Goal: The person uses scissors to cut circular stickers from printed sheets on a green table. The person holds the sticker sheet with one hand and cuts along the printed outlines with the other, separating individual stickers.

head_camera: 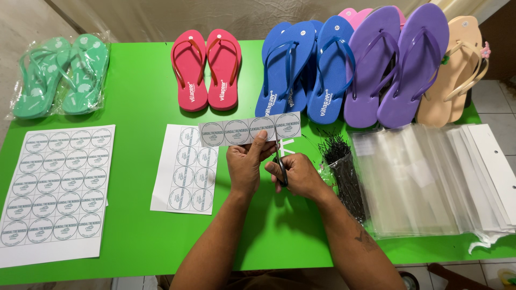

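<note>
My left hand (244, 164) pinches a cut strip of round printed labels (236, 130), holding it level above the green table (134, 102). My right hand (295, 174) grips black-handled scissors (280, 167), blades pointing up at the strip's lower edge near its right end. A partly cut label sheet (185, 177) lies flat just left of my hands.
A full label sheet (56, 185) lies at the left. Along the back stand green flip-flops in a bag (59, 72), a red pair (207, 67), blue ones (306, 70), purple ones (395, 64) and a beige one (454, 70). Clear bags (424, 180) and black fasteners (344, 172) lie at the right.
</note>
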